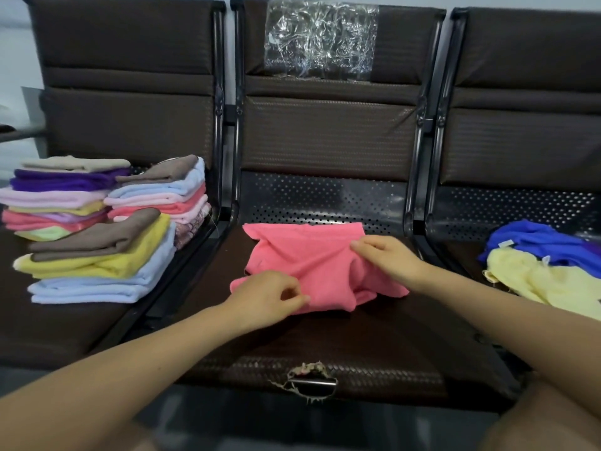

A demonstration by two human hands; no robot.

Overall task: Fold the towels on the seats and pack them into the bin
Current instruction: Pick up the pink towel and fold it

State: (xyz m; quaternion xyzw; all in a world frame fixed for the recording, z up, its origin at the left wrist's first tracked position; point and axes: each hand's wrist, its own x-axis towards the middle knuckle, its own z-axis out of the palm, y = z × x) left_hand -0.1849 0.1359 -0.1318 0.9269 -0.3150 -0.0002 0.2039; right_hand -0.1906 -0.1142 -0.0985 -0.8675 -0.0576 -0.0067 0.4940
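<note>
Two bare forearms reach in from the bottom edge toward the middle seat (325, 346), whose front edge has a torn patch in the padding. On that seat lies one pink towel (312, 258), rumpled and partly doubled over. The left hand (266, 296) has thumb and forefinger pinched on the towel's near left edge, the other fingers curled in behind. The right hand (387, 255) pinches a raised fold near the towel's upper right, its fingers bent over the cloth. Three seats show in the row. On the left seat (58, 327) stand three stacks of folded towels (107, 222): a near stack with brown on top, then yellow, then pale blue; a far left stack topped by beige and purple; a far right stack topped by brown and pale blue above pinks. On the right seat (461, 252) lie two unfolded towels touching each other, one blue towel (536, 242) behind and one pale yellow towel (546, 281) in front. A crumpled clear plastic bag (320, 37) hangs over the middle backrest
</note>
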